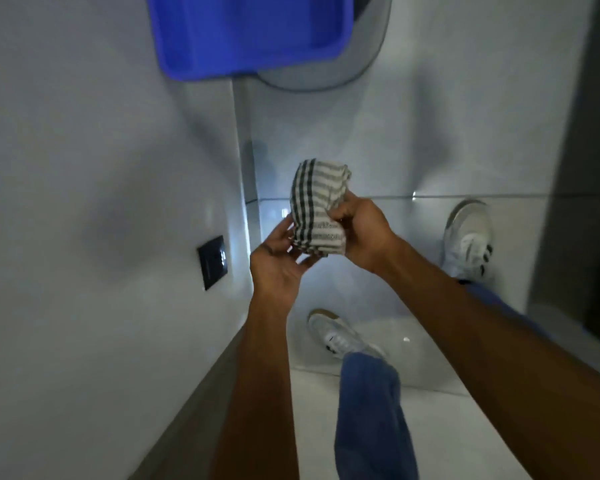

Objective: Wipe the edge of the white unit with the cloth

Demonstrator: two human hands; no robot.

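A folded white cloth [317,209] with dark checked stripes is held up in front of me at mid-frame. My right hand [362,230] grips its right side with closed fingers. My left hand [279,261] supports its lower left edge, palm up with fingers touching the fabric. The white unit [101,168] fills the left side of the view, its vertical edge [243,161] running just left of the cloth. The cloth is apart from that edge.
A black switch plate [212,261] sits on the white unit's face. A blue plastic tub [250,32] and a grey round object [326,71] lie on the floor at the top. My white shoes [336,336] stand on glossy floor tiles. A dark panel rises at right.
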